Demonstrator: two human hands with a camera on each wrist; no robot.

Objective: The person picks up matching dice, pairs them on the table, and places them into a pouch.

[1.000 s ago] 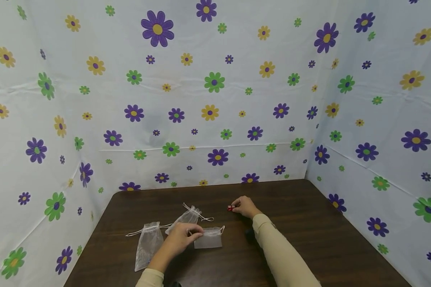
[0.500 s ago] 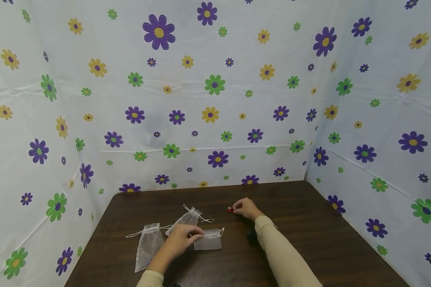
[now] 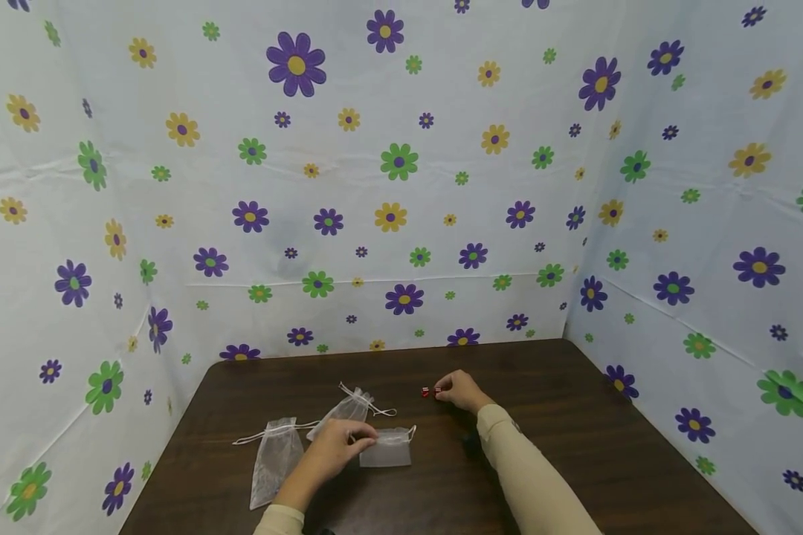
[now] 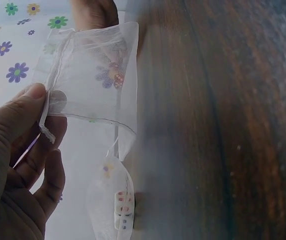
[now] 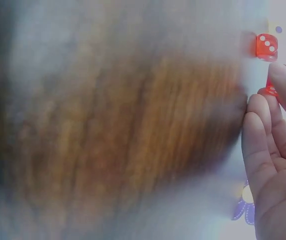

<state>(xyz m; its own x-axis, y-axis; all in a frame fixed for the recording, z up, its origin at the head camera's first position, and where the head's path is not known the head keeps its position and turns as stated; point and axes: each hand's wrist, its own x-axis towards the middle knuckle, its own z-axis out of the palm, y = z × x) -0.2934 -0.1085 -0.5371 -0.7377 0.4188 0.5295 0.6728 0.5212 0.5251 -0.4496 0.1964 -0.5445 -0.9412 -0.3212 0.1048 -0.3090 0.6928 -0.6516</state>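
My left hand [image 3: 334,446] pinches the drawstring mouth of a small sheer white drawstring bag [image 3: 385,453] between thumb and fingers. In the left wrist view this bag [image 4: 83,65] hangs flat and see-through from the fingertips. My right hand [image 3: 463,390], farther back on the table, pinches a red die [image 5: 271,90] between thumb and fingertips. A second red die [image 5: 266,46] with white dots sits just beyond those fingertips, to their left in the head view.
Two more sheer drawstring bags lie on the dark wooden table [image 3: 542,423]: one at left [image 3: 276,461], one behind my left hand [image 3: 351,403]. White dice [image 4: 124,210] show through one bag in the left wrist view. Flower-printed cloth [image 3: 401,223] surrounds the table.
The two red dice, side by side at my right fingertips before, now show a gap; one sits apart on the left. My left hand keeps its hold on the bag.
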